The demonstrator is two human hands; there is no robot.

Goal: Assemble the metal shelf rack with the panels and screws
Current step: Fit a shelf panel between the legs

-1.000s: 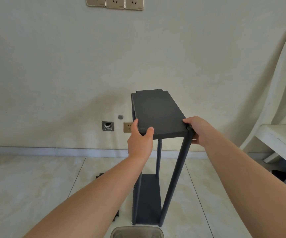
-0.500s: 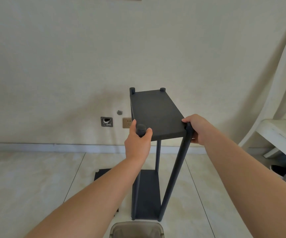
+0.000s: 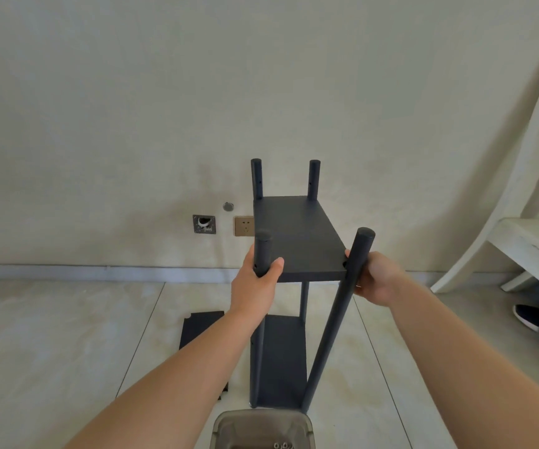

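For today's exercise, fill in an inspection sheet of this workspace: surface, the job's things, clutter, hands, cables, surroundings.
Surface: pale tiled floor.
Job's things: dark rack upright, four posts rising above its upper panel; spare panel flat on the floor; tub holding screws.
Clutter: dark shoe at right.
Hands: left hand grips the near left post; right hand holds the panel's right edge.
Cables: nothing seen.
Surroundings: wall sockets, white chair.
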